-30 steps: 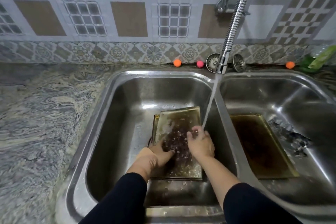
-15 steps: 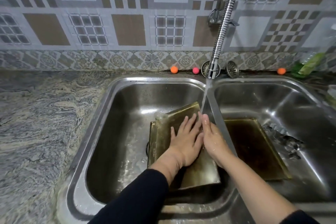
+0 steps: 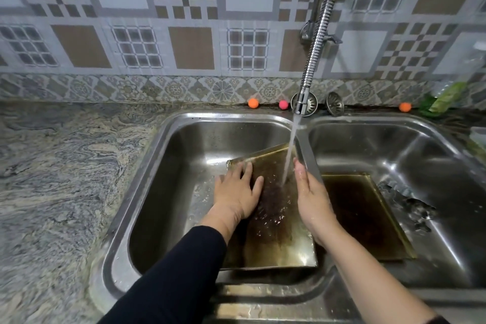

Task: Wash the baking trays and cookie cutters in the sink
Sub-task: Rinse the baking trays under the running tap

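two baking trays [image 3: 273,239] [image 3: 365,213], two sink strainers [image 3: 310,105] [image 3: 335,107], three small balls [image 3: 253,103] [image 3: 283,104] [image 3: 405,107]

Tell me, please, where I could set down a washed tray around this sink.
Free: the marbled stone counter left of the left steel basin. Crowded: that basin holds the tilted brass-coloured tray; the right basin holds a second dark tray.

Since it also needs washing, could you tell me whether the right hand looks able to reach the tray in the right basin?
Probably yes: the right hand is beside that tray, which lies uncovered.
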### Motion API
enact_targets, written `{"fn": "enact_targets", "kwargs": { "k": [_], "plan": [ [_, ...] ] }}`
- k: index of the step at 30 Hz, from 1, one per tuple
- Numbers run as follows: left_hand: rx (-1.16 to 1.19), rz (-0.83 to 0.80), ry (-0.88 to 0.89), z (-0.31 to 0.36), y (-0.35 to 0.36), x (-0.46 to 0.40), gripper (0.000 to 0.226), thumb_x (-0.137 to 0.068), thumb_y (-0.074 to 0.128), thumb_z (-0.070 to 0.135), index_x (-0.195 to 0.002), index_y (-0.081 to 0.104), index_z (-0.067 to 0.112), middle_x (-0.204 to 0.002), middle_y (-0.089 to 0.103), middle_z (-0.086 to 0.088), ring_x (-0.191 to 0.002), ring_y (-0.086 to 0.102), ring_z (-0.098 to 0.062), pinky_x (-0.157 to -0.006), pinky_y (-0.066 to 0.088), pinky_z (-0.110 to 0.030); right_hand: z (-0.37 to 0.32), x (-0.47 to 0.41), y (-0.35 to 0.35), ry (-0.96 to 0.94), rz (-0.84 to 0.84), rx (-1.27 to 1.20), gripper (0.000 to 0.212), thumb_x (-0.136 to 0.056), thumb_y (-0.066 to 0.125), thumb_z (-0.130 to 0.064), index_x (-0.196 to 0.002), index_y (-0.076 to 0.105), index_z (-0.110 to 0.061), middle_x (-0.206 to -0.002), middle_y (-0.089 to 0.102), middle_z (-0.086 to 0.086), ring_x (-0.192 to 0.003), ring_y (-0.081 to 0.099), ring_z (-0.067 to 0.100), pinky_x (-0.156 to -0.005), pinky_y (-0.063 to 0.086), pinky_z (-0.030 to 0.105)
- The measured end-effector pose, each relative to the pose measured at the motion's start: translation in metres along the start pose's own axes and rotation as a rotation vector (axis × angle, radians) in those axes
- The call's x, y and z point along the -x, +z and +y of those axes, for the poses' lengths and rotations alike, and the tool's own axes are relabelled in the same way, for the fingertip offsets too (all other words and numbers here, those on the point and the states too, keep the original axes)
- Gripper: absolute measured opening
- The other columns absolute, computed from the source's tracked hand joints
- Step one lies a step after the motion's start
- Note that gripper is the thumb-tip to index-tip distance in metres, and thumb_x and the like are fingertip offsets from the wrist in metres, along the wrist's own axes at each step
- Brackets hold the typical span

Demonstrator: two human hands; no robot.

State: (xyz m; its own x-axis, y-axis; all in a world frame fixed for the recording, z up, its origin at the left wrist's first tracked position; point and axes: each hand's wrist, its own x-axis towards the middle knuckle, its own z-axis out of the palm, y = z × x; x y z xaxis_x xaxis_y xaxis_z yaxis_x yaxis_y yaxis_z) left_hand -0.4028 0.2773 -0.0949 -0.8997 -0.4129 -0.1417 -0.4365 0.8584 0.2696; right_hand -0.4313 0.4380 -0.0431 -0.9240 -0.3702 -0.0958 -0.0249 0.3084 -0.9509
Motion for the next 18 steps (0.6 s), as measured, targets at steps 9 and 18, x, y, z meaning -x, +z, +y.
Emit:
{"fn": "enact_targets", "kwargs": {
  "k": [9, 18],
  "plan": [
    [0.874, 0.044, -0.236, -0.013, -0.010, 0.026, 0.060, -0.099, 0.043, 0.037, -0.151, 0.015, 0.023, -0.153, 0.028, -0.005, -0.140, 0.030, -0.027, -0.112, 0.023, -0.034, -0.001, -0.018, -0.009, -0.044, -0.005, 0.048, 0.052, -0.096, 0.039, -0.049, -0.145, 0.036, -0.033, -0.150, 0.038, -0.007, -0.138, 0.032, 0.014, -0.105, 0.027, 0.029],
    [1.118, 0.444, -0.176, -0.003, -0.036, 0.023, 0.047, -0.104, 0.029, 0.020, -0.151, 0.023, 0.022, -0.152, 0.033, 0.002, -0.141, 0.028, -0.014, -0.107, 0.015, -0.014, 0.010, -0.070, 0.008, -0.284, 0.018, 1.225, 0.057, -0.099, 0.011, -0.049, -0.150, -0.009, -0.033, -0.157, -0.022, 0.012, -0.143, -0.024, 0.033, -0.112, -0.011, 0.058]
  ]
}}
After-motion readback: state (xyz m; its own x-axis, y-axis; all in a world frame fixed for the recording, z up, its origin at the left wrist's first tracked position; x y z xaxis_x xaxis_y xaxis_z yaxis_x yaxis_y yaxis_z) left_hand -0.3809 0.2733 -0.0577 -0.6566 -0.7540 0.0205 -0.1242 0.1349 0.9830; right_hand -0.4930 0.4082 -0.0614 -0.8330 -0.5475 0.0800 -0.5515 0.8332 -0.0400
